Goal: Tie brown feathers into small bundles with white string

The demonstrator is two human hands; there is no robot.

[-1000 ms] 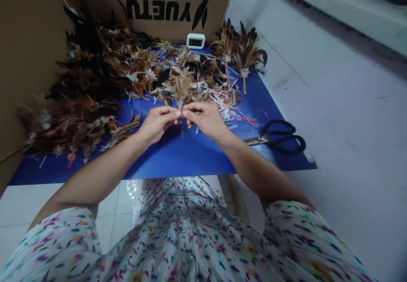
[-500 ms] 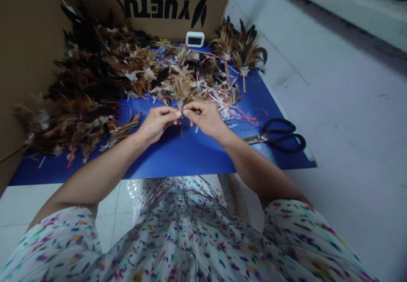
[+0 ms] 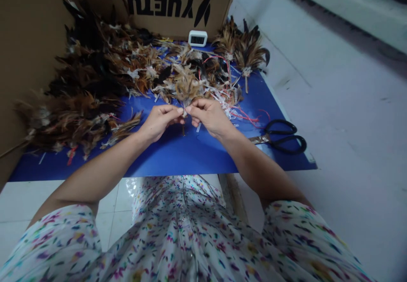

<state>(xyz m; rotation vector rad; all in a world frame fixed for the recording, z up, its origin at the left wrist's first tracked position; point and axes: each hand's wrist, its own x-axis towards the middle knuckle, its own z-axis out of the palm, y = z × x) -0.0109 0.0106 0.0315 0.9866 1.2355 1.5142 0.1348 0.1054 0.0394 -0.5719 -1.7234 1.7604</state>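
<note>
Above the middle of the blue table, my left hand [image 3: 160, 121] and my right hand [image 3: 208, 114] meet, thumbs and forefingers pinched. Between them is the pale tied base of a small bunch of brown feathers [image 3: 187, 87], whose tips fan out away from me. Both hands grip this base, one from each side. Fingers cover most of it, and any thread there is too fine to make out. Just right of my right hand lie tangled white and red strips [image 3: 224, 104].
Heaped feather bunches [image 3: 92, 74] cover the table's [image 3: 165, 159] left and back. Black-handled scissors [image 3: 282, 135] lie at right. At the back stand a white digital clock [image 3: 197, 39], two upright feather bunches [image 3: 247, 51] and a cardboard box [image 3: 171, 21]. A wall [image 3: 343, 116] borders the right side.
Both hands stay pinched at the bunch's base, with only small finger movements. The feather tips fan slightly wider above my fingers. The whole view has shifted a little.
</note>
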